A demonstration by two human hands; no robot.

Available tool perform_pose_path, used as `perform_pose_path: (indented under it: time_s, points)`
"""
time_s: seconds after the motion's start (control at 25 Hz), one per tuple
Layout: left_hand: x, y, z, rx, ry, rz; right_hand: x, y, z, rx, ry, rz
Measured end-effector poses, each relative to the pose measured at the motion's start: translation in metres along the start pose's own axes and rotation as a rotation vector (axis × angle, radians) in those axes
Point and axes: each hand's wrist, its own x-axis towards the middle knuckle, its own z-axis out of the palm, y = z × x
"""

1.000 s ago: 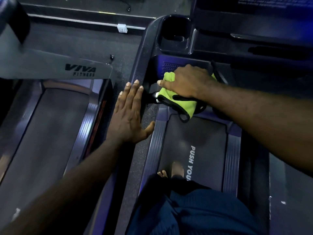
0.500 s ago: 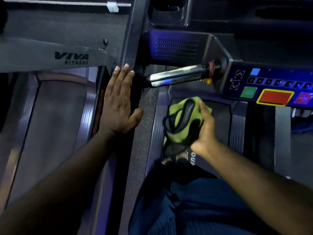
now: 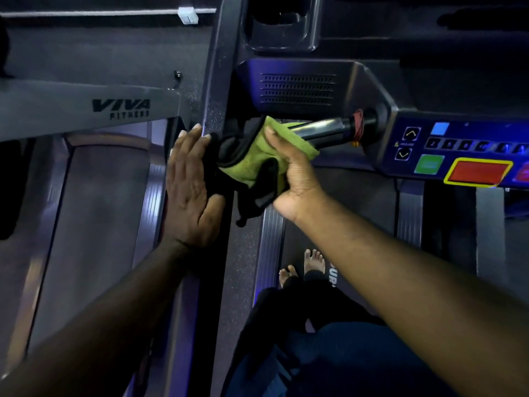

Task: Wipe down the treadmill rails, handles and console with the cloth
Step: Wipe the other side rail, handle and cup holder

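Leftmost, the grey arm of a neighbouring treadmill (image 3: pixel 120 108), lettered VIVA FITNESS, lies outside the work. Next, the left hand (image 3: pixel 189 190) lies flat, fingers straight and holding nothing, pressed against the dark speckled side rail (image 3: pixel 217 67) of the treadmill being cleaned; it appears to serve as a brace. Just beside it, the yellow-green cloth with black edging (image 3: pixel 252 161) is wrapped over the left end of the short chrome grip handle (image 3: pixel 323 130). The right hand (image 3: pixel 292 173) is clenched around cloth and handle together, thumb laid over the top. The bare stretch of chrome runs rightward to a red band where the handle meets the blue-lit console panel (image 3: pixel 472 150), with its arrow keys, green square button (image 3: pixel 428 164) and yellow-bordered red button (image 3: pixel 478 171). Below, bare feet (image 3: pixel 303 265) stand on the dark running belt (image 3: pixel 357 202).

Progress, as a judgement: the step in hand is the left handle, with most of its chrome uncovered. No surface shows a visible mark of wiping, so what is finished cannot be told. The console face, and any handle and rail on the right, lie well apart from the cloth and probably remain.
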Motion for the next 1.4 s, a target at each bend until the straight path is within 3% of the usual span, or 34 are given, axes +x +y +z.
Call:
perform_pose_path:
  time_s: [0.2,0.32,0.44,0.8,0.92,1.0,1.08,1.16,1.28,1.4]
  points:
    - [0.002,0.002,0.001,-0.012,-0.017,-0.017,-0.01,-0.038,-0.021,0.09,0.098,-0.099]
    - [0.002,0.0,-0.001,-0.017,-0.021,0.01,0.013,-0.001,0.011,0.097,0.272,-0.095]
    - [0.002,-0.003,0.0,-0.022,-0.027,-0.009,0.031,0.033,0.026,0.132,0.324,-0.094]
    - [0.003,0.002,0.003,0.148,-0.093,0.151,-0.024,0.007,-0.01,-0.133,0.342,-0.057]
    - [-0.006,-0.009,0.006,0.105,-0.003,0.222,-0.065,0.004,0.008,-0.416,0.266,-0.028]
    - [-0.014,-0.011,0.009,0.12,0.054,0.243,-0.085,-0.013,0.025,-0.613,0.196,-0.23]
    - [-0.014,-0.004,0.01,0.164,0.038,0.223,-0.102,-0.047,0.05,-1.051,0.138,-0.594]
    - [-0.012,0.003,0.011,0.209,-0.048,0.194,-0.103,-0.08,0.064,-1.703,0.191,-0.82]
    - [-0.007,0.009,0.013,0.331,-0.196,0.193,-0.064,-0.093,0.054,-2.582,0.188,-0.667]
    - [-0.003,0.01,0.015,0.449,-0.282,0.191,-0.019,-0.065,0.038,-2.903,0.116,-0.585]
